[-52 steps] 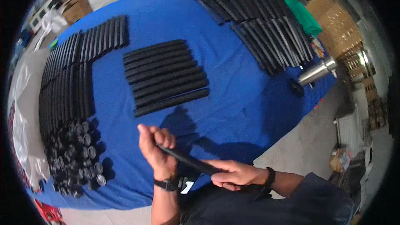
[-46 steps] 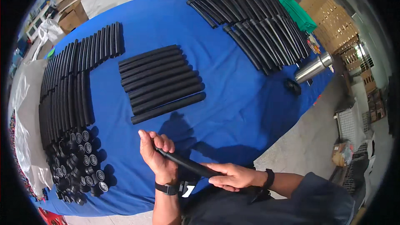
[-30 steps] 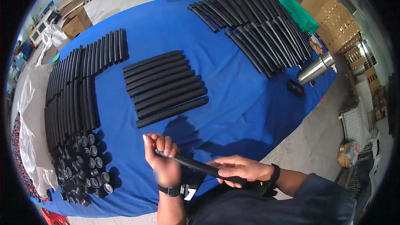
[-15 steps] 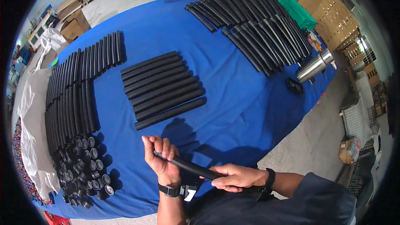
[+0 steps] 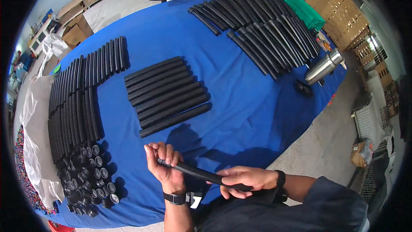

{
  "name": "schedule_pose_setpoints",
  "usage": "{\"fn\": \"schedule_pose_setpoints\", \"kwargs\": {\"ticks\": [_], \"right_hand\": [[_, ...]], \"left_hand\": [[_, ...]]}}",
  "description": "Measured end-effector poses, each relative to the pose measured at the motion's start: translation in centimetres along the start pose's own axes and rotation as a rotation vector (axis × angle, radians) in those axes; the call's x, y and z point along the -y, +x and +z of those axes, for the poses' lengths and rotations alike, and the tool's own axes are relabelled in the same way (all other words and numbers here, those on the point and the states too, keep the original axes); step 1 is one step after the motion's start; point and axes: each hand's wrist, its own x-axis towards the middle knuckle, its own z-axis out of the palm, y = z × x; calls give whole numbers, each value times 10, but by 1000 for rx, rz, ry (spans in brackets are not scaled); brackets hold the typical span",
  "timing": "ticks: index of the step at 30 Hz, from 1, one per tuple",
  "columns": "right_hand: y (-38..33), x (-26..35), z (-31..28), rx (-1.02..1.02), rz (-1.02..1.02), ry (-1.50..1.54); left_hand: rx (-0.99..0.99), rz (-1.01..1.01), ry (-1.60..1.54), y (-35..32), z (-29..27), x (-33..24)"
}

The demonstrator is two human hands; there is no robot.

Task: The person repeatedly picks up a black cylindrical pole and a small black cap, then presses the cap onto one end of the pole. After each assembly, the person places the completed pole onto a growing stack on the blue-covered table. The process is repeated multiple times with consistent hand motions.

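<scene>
Between my two hands, close to my body at the table's near edge, is a black foam tube (image 5: 197, 172), slanting down to the right. My left hand (image 5: 165, 159) curls its fingers round the tube's upper left end. Around the lower right part my right hand (image 5: 244, 181) is closed, thumb lying along it. Beyond my hands, a row of several black tubes (image 5: 165, 92) lies side by side on the blue cloth (image 5: 240, 116). Left of my left hand sits a pile of black round caps (image 5: 92, 176) with pale rings on their ends.
More black tubes (image 5: 75, 116) lie in two rows at the left, beside a white plastic bag (image 5: 36, 141). Several capped tubes (image 5: 274, 43) fill the far right. Near them are a steel flask (image 5: 324, 66), a small black case (image 5: 303, 88) and a green crate (image 5: 302, 10).
My right hand has shifted its hold on the tube: its fingers have loosened and the tube's right end now shows past the thumb. My left hand stays nearly in place.
</scene>
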Motion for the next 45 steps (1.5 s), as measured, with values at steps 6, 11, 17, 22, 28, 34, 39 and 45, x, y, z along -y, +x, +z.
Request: {"fn": "schedule_pose_setpoints", "kwargs": {"ticks": [6, 11, 17, 22, 28, 34, 39, 45], "right_hand": [[13, -12, 3, -335, -371, -944], [3, -5, -3, 101, 17, 93], [12, -11, -2, -396, -464, -1124], [-1, 2, 9, -48, -8, -39], [11, -16, 9, -600, -557, -1273], [-27, 41, -18, -758, -767, -1333], [-105, 173, -128, -1542, -1103, -1669], [-146, 256, -271, -1836, -937, -1726]], "left_hand": [[-155, 63, 55, 3, 8, 4], [34, -17, -82, 3, -5, -3], [-103, 70, 82, 4, 1, -2], [14, 5, 10, 4, -4, -4], [-102, 84, 222, 4, 3, 4], [-66, 105, 247, -1, 17, 11], [79, 11, 313, -1, 8, 16], [89, 27, 325, 1, 1, 13]]}}
